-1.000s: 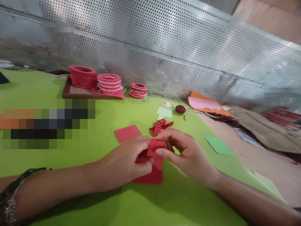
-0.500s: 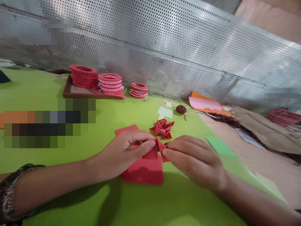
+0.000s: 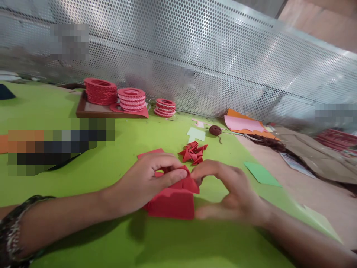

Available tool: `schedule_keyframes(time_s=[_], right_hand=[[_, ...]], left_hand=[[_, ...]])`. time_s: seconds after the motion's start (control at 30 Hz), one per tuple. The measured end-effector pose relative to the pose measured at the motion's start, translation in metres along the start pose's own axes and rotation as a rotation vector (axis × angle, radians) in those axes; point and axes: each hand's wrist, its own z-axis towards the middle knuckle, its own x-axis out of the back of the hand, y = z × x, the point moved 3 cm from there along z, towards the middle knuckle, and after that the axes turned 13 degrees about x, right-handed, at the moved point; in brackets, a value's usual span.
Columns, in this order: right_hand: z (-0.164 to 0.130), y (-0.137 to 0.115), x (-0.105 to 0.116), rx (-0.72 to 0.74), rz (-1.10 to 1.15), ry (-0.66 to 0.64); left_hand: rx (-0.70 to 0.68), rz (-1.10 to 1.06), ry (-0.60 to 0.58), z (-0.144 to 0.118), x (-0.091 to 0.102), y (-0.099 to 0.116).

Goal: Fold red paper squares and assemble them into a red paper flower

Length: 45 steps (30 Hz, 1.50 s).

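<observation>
A green table (image 3: 83,238) is backed at the far side by a perforated metal screen (image 3: 223,59). On a brown tray (image 3: 95,110) at the far left, stacks of red paper rings (image 3: 100,91) are kept. Pink and orange sheets (image 3: 242,124) lie far right, a green paper square (image 3: 261,174) nearer. A stack of red paper squares (image 3: 173,204) lies near the middle, directly under both hands. The left hand (image 3: 145,184) is closed in a pinch on a small folded red piece (image 3: 185,182), which sits atop the stack, its crease running left to right. The right hand (image 3: 231,193), blurred, is curled half open, fingertips touching the piece's right end; a firm hold cannot be told. Finished red folded pieces (image 3: 193,152) lie just beyond.
</observation>
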Motion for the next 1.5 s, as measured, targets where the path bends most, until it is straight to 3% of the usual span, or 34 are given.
schedule_keyframes(time_s=[0.07, 0.17, 0.37, 0.53, 1.0, 1.1, 1.2, 1.27, 1.3, 1.37, 1.5], right_hand=[[-0.002, 0.005, -0.003, -0.246, 0.260, 0.051], [-0.003, 0.008, -0.011, -0.460, 0.432, 0.033], [-0.003, 0.009, -0.017, -0.682, 0.581, 0.075], [-0.007, 0.010, -0.020, -0.788, 0.587, -0.016], [-0.006, 0.004, -0.018, -0.607, 0.328, -0.061], [-0.005, 0.005, -0.016, -0.406, 0.075, -0.085], [-0.005, 0.002, -0.011, -0.074, -0.214, -0.076], [-0.005, -0.002, -0.009, 0.127, -0.331, -0.082], [-0.005, -0.003, -0.008, 0.156, -0.351, -0.092], [-0.005, -0.002, -0.006, 0.097, -0.301, -0.071], [-0.003, 0.005, -0.002, -0.330, 0.007, 0.080]], left_hand=[[-0.012, 0.051, -0.008, 0.000, -0.001, 0.000], [-0.022, 0.110, -0.024, -0.001, -0.003, 0.000], [-0.045, 0.166, 0.002, -0.002, -0.005, -0.001], [-0.018, 0.198, 0.000, -0.002, -0.005, -0.002], [0.127, 0.092, -0.143, -0.005, -0.011, -0.001], [0.181, -0.004, -0.153, -0.006, -0.010, -0.003], [0.247, -0.154, -0.146, -0.004, -0.008, -0.007], [0.302, -0.218, -0.168, -0.002, -0.007, -0.009], [0.330, -0.236, -0.183, -0.002, -0.008, -0.010], [0.368, -0.278, -0.230, -0.001, -0.009, -0.010], [0.308, -0.306, -0.240, -0.004, -0.009, -0.009]])
